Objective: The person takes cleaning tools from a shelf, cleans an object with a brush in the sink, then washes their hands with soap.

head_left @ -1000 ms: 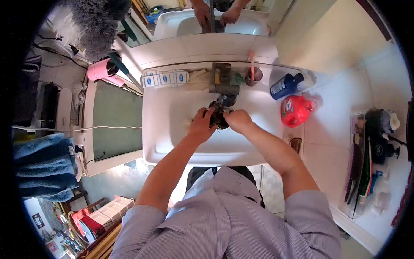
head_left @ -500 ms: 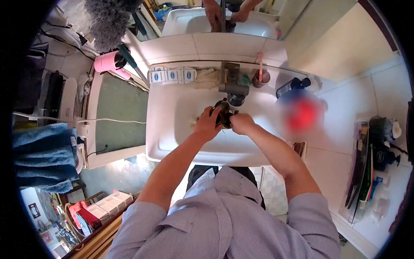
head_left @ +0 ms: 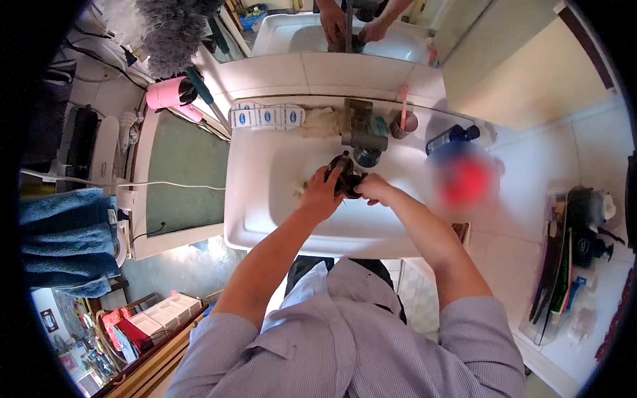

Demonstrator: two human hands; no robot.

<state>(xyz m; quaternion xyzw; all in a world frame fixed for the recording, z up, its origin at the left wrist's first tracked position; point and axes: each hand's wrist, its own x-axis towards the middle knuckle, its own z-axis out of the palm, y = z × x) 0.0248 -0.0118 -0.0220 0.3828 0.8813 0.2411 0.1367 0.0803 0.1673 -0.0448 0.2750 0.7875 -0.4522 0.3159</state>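
- A dark, glossy, rounded object with brownish patches (head_left: 344, 167) is held in the white ceramic sink (head_left: 265, 229), near the middle of its width and nearer its front edge than the tap is; what exactly it is cannot be told.
- The left hand (head_left: 320, 194) has its grip curled over the object's left side, fingers spread along the top and partly closed on it.
- The right hand (head_left: 375, 188) has its grip nearly closed at the object's right side, thumb and fingers bunched against it; the fingertips are partly hidden.
- A grey, blocky tap (head_left: 359, 121) stands at the sink's back edge, its round black end (head_left: 366, 157) just beyond the object.
- Small pale scraps (head_left: 300, 188) lie in the basin, just left of the left hand.
- Along the back edge, from the back left corner, lie a white strip with blue oval labels (head_left: 267, 117) and a crumpled beige cloth (head_left: 323, 123), the cloth reaching close to the tap.
- Right of the tap, a brownish cup (head_left: 403, 125) holds a pink toothbrush (head_left: 404, 99); a small green item (head_left: 379, 126) sits between tap and cup.
- Towards the right edge are a dark blue bottle (head_left: 451, 138), tilted, and a blurred red shape (head_left: 466, 182) nearer the front.
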